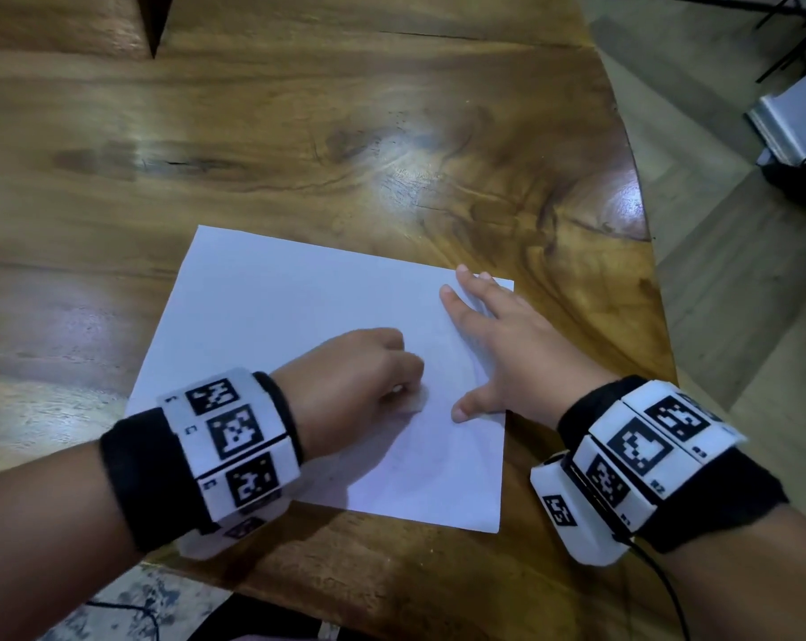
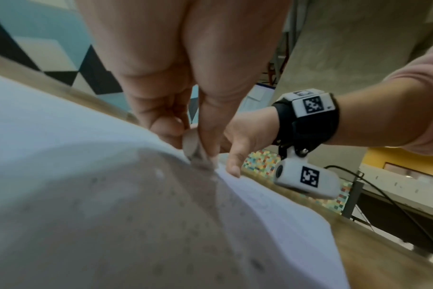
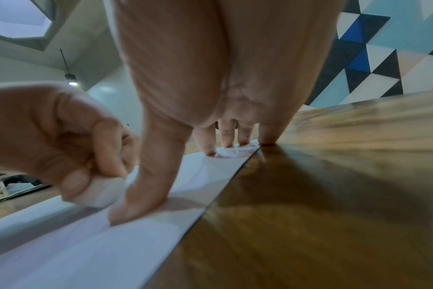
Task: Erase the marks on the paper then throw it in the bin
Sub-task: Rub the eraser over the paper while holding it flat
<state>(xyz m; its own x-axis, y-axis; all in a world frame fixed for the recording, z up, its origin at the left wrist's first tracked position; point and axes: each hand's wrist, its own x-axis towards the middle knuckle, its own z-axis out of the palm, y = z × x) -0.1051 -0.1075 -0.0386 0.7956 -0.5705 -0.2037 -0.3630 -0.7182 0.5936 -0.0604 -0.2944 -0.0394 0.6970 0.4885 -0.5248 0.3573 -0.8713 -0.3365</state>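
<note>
A white sheet of paper (image 1: 271,316) lies flat on the wooden table (image 1: 299,131). Faint pencil marks (image 1: 406,460) show near its lower right part. My left hand (image 1: 359,381) pinches a small white eraser (image 1: 412,402) and presses it onto the paper (image 2: 62,156); the eraser (image 3: 101,192) sits between its thumb and fingers. My right hand (image 1: 493,344) lies spread on the paper's right edge, fingers straight, thumb (image 3: 141,195) pressed down beside the eraser (image 2: 191,144). The right hand (image 2: 235,144) shows behind the left hand's fingers. No bin is in view.
The table's curved right edge (image 1: 641,252) drops to a grey floor. A white appliance and black cables (image 1: 794,131) stand at the far right. A cable (image 1: 660,585) trails from my right wrist. Bare wood spreads beyond the paper (image 3: 62,244).
</note>
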